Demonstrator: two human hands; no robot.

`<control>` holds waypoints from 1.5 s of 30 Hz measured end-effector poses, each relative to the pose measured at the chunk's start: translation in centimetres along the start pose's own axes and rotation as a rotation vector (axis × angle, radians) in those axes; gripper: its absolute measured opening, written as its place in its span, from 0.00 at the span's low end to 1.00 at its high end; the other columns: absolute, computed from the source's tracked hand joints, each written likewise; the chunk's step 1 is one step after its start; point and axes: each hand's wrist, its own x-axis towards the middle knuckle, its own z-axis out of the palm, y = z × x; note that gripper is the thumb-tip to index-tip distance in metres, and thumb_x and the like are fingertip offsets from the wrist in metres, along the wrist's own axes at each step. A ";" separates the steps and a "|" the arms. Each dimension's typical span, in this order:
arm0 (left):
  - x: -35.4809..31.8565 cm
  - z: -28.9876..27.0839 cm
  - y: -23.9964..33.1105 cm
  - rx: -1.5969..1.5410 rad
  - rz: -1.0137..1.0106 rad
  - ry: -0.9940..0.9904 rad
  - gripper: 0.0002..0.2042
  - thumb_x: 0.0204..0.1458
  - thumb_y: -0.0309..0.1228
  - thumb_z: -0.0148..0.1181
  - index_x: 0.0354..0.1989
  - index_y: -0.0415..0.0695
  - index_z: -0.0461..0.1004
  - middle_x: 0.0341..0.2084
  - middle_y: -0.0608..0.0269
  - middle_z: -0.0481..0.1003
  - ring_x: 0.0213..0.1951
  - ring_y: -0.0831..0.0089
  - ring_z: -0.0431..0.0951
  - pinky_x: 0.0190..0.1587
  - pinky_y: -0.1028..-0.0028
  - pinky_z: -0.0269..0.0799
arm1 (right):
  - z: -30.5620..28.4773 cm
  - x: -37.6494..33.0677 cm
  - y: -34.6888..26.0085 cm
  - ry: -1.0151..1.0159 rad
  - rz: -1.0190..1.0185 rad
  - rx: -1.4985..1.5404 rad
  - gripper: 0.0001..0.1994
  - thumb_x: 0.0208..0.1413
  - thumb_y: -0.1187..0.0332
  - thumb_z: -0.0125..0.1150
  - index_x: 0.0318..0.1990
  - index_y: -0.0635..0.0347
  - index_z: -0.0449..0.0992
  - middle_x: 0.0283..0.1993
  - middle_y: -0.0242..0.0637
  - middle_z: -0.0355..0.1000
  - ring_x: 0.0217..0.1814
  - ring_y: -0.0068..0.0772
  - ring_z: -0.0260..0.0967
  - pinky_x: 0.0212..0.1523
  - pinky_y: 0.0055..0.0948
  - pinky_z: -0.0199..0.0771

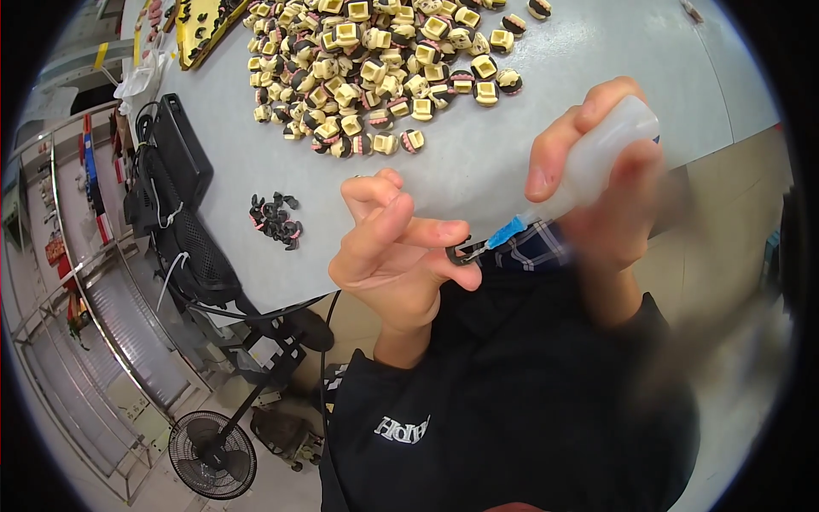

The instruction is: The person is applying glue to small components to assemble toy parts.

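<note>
Between the thumb and index finger of my left hand (388, 247) is a small black curved part (461, 251), pinched near the table's front edge. My right hand (618, 200) is wrapped round a translucent white squeeze bottle (597, 158), tilted with its nozzle down to the left. A blue needle tip (507, 232) on the bottle reaches the black part; whether they touch I cannot tell. Left of my left hand, a small heap of black parts (275, 220) lies on the grey table (486, 158).
A large pile of cream, black and pink small pieces (367, 72) covers the table's far middle. Far left stands a yellow tray (200, 34) with black bits. A black box-shaped device (182, 145) and cables lie along the left edge. A fan (212, 454) stands on the floor.
</note>
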 end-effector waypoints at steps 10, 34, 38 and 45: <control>0.0 0.1 -0.1 0.012 -0.009 -0.004 0.32 0.29 0.37 0.71 0.48 0.40 0.68 0.21 0.68 0.78 0.42 0.74 0.61 0.50 0.66 0.51 | -0.2 -0.3 0.1 0.058 -0.055 -0.041 0.24 0.58 0.43 0.35 0.40 0.59 0.58 0.22 0.36 0.66 0.19 0.17 0.56 0.20 0.14 0.53; 0.0 0.2 -0.1 0.028 -0.035 0.011 0.32 0.28 0.36 0.71 0.46 0.37 0.69 0.22 0.68 0.78 0.41 0.73 0.60 0.47 0.67 0.52 | 0.3 -0.5 0.3 0.107 -0.051 0.032 0.26 0.58 0.43 0.33 0.43 0.61 0.58 0.24 0.37 0.66 0.19 0.18 0.54 0.19 0.15 0.52; 0.1 0.3 0.1 -0.010 -0.054 0.043 0.33 0.27 0.36 0.71 0.47 0.37 0.69 0.22 0.67 0.78 0.41 0.73 0.61 0.48 0.67 0.52 | 0.3 -0.3 0.2 0.137 -0.050 0.002 0.27 0.58 0.43 0.33 0.43 0.61 0.59 0.24 0.37 0.66 0.19 0.17 0.54 0.18 0.15 0.51; 0.3 0.2 0.3 -0.127 -0.100 0.097 0.34 0.27 0.34 0.73 0.48 0.38 0.68 0.24 0.66 0.78 0.40 0.73 0.61 0.48 0.69 0.54 | -1.0 0.3 0.1 0.076 -0.093 0.113 0.24 0.57 0.46 0.39 0.43 0.61 0.60 0.31 0.41 0.67 0.23 0.18 0.56 0.22 0.14 0.55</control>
